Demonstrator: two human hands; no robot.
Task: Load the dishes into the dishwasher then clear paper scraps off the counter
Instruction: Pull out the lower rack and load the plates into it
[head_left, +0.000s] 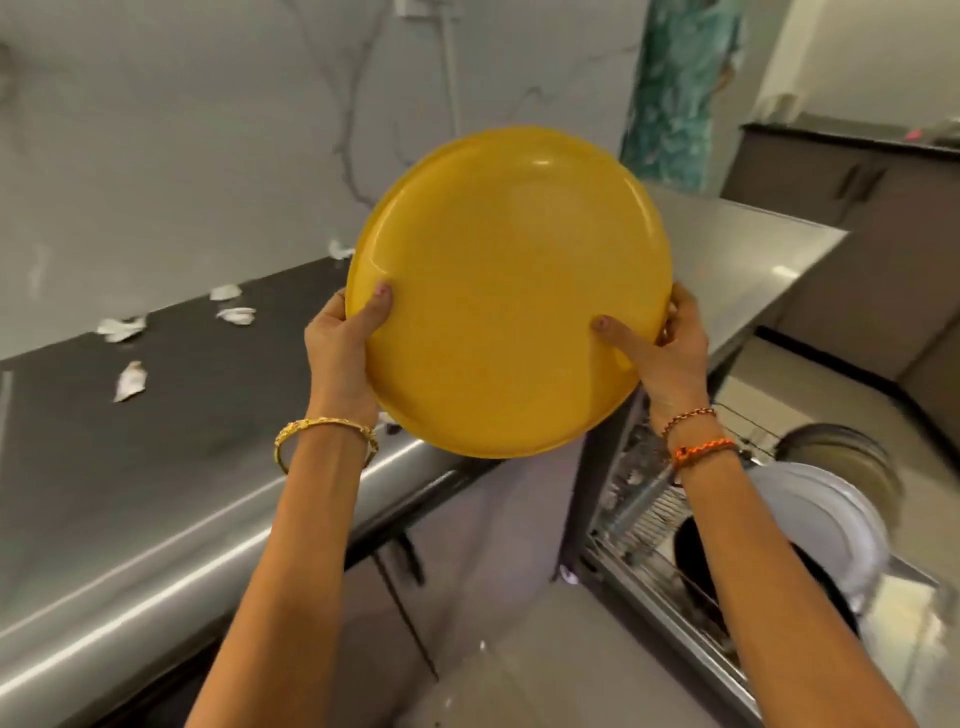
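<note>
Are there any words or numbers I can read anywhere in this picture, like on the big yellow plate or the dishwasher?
No readable words or numbers anywhere.
Yellow plate: plain, no writing.
Paper scraps on the counter: too blurred to tell whether anything is printed on them.
Dishwasher rack and white plates: no label shows.
Red glow on the far counter: too small and blurred to read.

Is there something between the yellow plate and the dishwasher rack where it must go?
Nothing visible blocks the way. Both hands, left and right, hold the yellow plate in the air above the counter edge. The rack is pulled out below right; white plates already stand in part of it.
</note>
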